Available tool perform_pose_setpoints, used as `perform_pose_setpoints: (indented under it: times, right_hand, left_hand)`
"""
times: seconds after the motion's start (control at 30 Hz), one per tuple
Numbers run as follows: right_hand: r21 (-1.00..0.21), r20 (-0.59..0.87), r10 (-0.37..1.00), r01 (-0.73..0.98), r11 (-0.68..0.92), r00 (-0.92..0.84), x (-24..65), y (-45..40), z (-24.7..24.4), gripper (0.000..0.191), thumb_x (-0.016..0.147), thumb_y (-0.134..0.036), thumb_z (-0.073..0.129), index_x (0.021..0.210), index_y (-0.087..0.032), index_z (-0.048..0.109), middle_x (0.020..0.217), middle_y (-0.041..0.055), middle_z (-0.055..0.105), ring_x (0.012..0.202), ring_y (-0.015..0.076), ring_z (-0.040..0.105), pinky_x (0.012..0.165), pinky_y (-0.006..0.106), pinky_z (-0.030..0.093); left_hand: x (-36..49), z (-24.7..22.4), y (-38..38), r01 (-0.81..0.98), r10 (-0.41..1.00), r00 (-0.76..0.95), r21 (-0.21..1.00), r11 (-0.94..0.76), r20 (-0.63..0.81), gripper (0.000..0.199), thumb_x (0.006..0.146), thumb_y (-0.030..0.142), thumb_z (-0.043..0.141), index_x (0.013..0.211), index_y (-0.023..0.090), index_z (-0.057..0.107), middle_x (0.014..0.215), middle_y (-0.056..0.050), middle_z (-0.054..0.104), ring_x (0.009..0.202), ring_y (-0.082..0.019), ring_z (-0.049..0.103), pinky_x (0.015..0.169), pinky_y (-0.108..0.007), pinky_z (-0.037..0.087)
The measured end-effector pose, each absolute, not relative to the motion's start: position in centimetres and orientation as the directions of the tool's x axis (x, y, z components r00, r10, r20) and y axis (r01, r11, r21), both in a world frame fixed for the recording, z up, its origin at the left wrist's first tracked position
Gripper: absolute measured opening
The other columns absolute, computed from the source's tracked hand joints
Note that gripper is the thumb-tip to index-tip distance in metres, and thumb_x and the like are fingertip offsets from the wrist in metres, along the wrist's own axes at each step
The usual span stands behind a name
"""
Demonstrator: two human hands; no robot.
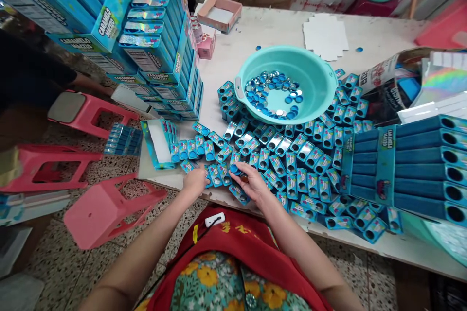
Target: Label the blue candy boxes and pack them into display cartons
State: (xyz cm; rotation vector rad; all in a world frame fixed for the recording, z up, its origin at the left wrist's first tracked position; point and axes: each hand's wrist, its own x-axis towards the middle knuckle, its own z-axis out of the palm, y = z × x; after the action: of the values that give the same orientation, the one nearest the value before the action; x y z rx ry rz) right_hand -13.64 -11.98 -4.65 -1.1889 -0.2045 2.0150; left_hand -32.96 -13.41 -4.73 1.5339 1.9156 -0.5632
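My left hand is at the table's front edge, fingers curled down among small blue printed boxes with round holes. What its fingertips hold or press is hidden. Just right of it, my right hand is closed around a few round blue caps, one showing at its fingertips and a darker round piece in the palm. Densely packed boxes of the same kind stand around both hands, some with their holes covered by blue caps. Behind them, a turquoise basin contains many loose blue and silver caps.
Stacked blue display cartons rise at the left. A bundle of long blue boxes lies at the right. Pink stools stand on the floor to the left, near another person's arm. White card pieces lie at the back.
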Motion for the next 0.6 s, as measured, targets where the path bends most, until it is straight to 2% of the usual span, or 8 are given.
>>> perform_pose_setpoints:
  times: [0.13, 0.23, 0.3, 0.4, 0.43, 0.53, 0.6]
  right_hand:
    - [-0.453, -0.687, 0.661, -0.533, -0.714, -0.301, -13.9, -13.1, -4.9, 0.016, 0.063, -0.025, 0.077, 0.076, -0.020, 0.069, 0.079, -0.0019, 0.063, 0.079, 0.0114, 0.060, 0.083, 0.031, 0.054]
    - [-0.425, -0.683, 0.641, -0.523, -0.739, -0.350, -13.9, -13.7, -4.9, 0.019, 0.061, -0.025, 0.079, 0.075, -0.019, 0.068, 0.078, -0.0019, 0.064, 0.078, 0.0115, 0.061, 0.081, 0.030, 0.055]
    - [-0.415, -0.675, 0.629, -0.507, -0.755, -0.385, -13.9, -13.9, -4.9, 0.020, 0.060, -0.026, 0.079, 0.075, -0.018, 0.068, 0.078, -0.0017, 0.064, 0.076, 0.0112, 0.061, 0.079, 0.030, 0.055]
    - [-0.417, -0.675, 0.614, -0.475, -0.775, -0.410, -14.3, -14.1, -4.9, 0.025, 0.058, -0.028, 0.080, 0.077, -0.017, 0.068, 0.078, -0.0009, 0.065, 0.074, 0.0112, 0.062, 0.075, 0.027, 0.055]
    - [-0.417, -0.681, 0.608, -0.466, -0.780, -0.408, -14.4, -14.1, -4.9, 0.027, 0.057, -0.028, 0.081, 0.077, -0.017, 0.067, 0.078, -0.0007, 0.066, 0.073, 0.0113, 0.063, 0.073, 0.026, 0.055]
    - [-0.419, -0.698, 0.608, -0.472, -0.775, -0.379, -14.6, -14.1, -4.7, 0.029, 0.056, -0.030, 0.082, 0.076, -0.017, 0.067, 0.077, -0.0003, 0.066, 0.072, 0.0119, 0.063, 0.072, 0.026, 0.055]
    - [-0.432, -0.699, 0.631, -0.504, -0.748, -0.337, -14.2, -14.1, -4.5, 0.028, 0.058, -0.032, 0.081, 0.075, -0.016, 0.066, 0.077, -0.0004, 0.067, 0.072, 0.0125, 0.064, 0.076, 0.028, 0.055]
  left_hand:
    - [-32.8, -4.7, -12.6, 0.971, 0.701, -0.158, 0.018, 0.237, -0.695, 0.045, 0.070, 0.024, 0.066, 0.113, 0.017, 0.051, 0.097, -0.017, 0.067, 0.095, -0.030, 0.064, 0.071, -0.032, 0.044]
    - [-33.1, -3.7, -13.2, 0.975, 0.730, -0.153, 0.020, 0.223, -0.666, 0.042, 0.076, 0.034, 0.062, 0.113, 0.019, 0.051, 0.095, -0.014, 0.068, 0.092, -0.031, 0.063, 0.071, -0.034, 0.044]
    - [-32.8, -2.8, -13.9, 0.957, 0.808, -0.076, 0.186, 0.224, -0.584, 0.041, 0.081, 0.042, 0.055, 0.116, 0.021, 0.051, 0.090, -0.009, 0.067, 0.085, -0.026, 0.064, 0.070, -0.033, 0.045]
    - [-31.3, -2.0, -14.6, 0.783, 0.906, 0.128, 0.602, 0.157, -0.403, 0.035, 0.084, 0.042, 0.051, 0.113, 0.022, 0.056, 0.089, -0.003, 0.065, 0.075, -0.016, 0.060, 0.071, -0.027, 0.045]
    - [-30.7, -2.0, -14.7, 0.713, 0.914, 0.173, 0.687, 0.140, -0.367, 0.030, 0.083, 0.040, 0.052, 0.106, 0.021, 0.060, 0.089, -0.003, 0.064, 0.074, -0.015, 0.058, 0.071, -0.026, 0.046]
    - [-30.1, -2.5, -14.8, 0.595, 0.907, 0.132, 0.764, 0.249, -0.399, 0.020, 0.080, 0.035, 0.054, 0.085, 0.018, 0.064, 0.079, -0.001, 0.062, 0.069, -0.014, 0.057, 0.065, -0.024, 0.047]
    - [-30.5, -3.1, -14.8, 0.557, 0.883, 0.046, 0.746, 0.366, -0.467, 0.021, 0.081, 0.033, 0.051, 0.087, 0.018, 0.064, 0.078, -0.001, 0.062, 0.064, -0.013, 0.058, 0.058, -0.023, 0.047]
